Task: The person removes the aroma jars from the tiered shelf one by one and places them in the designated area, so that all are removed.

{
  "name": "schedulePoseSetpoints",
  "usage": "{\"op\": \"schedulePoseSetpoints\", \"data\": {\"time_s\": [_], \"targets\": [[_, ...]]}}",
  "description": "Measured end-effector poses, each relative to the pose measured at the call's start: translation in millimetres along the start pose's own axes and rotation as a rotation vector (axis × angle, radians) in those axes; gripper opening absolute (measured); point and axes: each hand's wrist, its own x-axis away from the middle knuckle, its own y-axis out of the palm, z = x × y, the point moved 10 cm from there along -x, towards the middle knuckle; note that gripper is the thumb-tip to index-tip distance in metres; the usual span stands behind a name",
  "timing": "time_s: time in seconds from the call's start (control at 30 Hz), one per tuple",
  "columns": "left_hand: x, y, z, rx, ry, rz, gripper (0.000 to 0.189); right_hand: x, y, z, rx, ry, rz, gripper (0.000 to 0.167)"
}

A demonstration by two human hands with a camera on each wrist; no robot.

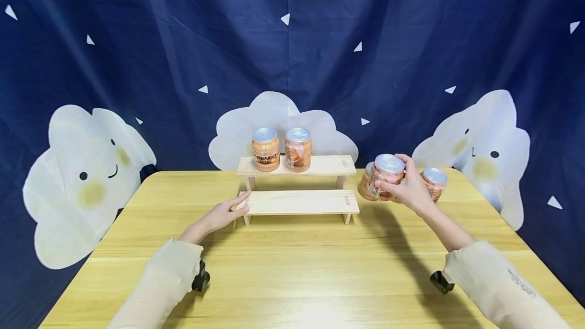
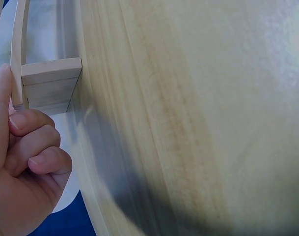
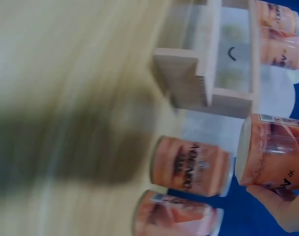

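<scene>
At a two-step light wooden shelf, my left hand [image 1: 217,217] grips the left end of the lower step [image 1: 299,203]. In the left wrist view the board's end [image 2: 17,93] lies between its fingers, the others curled. My right hand [image 1: 413,189] holds an orange-labelled jar [image 1: 386,174] with a silver lid, thumb and fingers around its sides. It is raised off the table, right of the shelf. In the right wrist view, the held jar [image 3: 272,152] shows its pale bottom. Two matching jars [image 1: 266,152] [image 1: 298,152] stand side by side on the upper step [image 1: 330,165].
Two more matching jars [image 3: 191,167] [image 3: 176,215] stand on the wooden table [image 1: 292,263], right of the shelf; the held jar partly covers one in the head view. A dark blue curtain [image 1: 320,65] with white clouds hangs behind the table.
</scene>
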Motion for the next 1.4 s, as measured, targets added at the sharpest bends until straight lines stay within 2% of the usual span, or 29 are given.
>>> {"op": "schedulePoseSetpoints", "data": {"time_s": [0.2,0.43,0.57,0.8,1.07,1.4], "targets": [[-1.7,0.3,-0.5,0.001,0.003,-0.003,0.06,11.9,10,18,0.025,0.022,-0.026,0.077],[-2.0,0.0,0.6,0.012,0.006,-0.004,0.06,19.6,23,23,0.101,0.002,-0.078,0.076],[-1.8,-0.5,-0.6,0.013,-0.002,0.002,0.06,22.6,30,30,0.086,0.025,-0.104,0.075],[-2.5,-0.1,-1.0,0.005,0.005,0.006,0.061,26.9,35,39,0.038,0.013,-0.111,0.072],[-0.8,0.4,-2.3,0.011,0.0,-0.002,0.06,28.8,40,50,0.045,0.041,-0.119,0.072],[-1.4,0.0,-1.5,0.014,0.003,0.004,0.06,26.5,38,51,0.031,0.048,-0.103,0.075]]}}
